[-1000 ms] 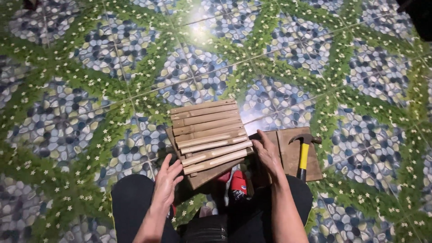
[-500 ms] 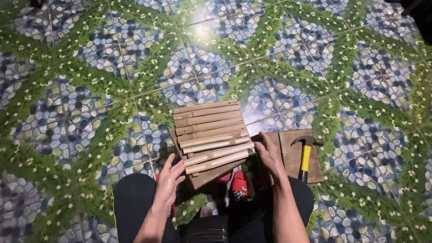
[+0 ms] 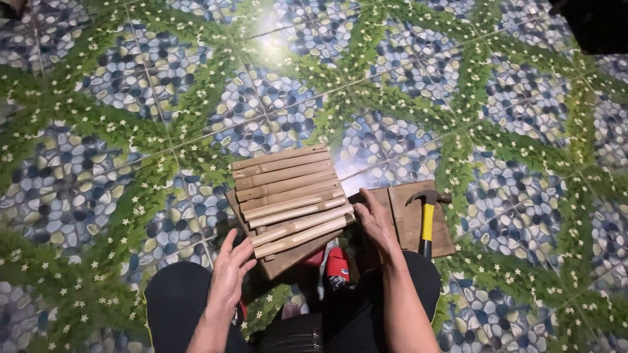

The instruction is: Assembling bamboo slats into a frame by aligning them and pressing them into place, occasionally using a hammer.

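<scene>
The panel of pale wooden slats nailed side by side on a darker board [image 3: 288,199] lies on the floor straight ahead of both your hands, between them, tilted so each slat's long axis runs from near your left hand up and away toward the right. Your right hand [image 3: 375,222] is the nearer one: its spread fingers rest on the right ends of the closest slats, gripping nothing. Your left hand [image 3: 231,269] sits open, fingers loosely spread, just short of the panel's near left corner, touching or almost touching the board; you cannot tell which. Just right of your right hand, a hammer with a yellow handle [image 3: 427,219] lies on a flat brown wooden board [image 3: 409,219], handle pointing back toward you
</scene>
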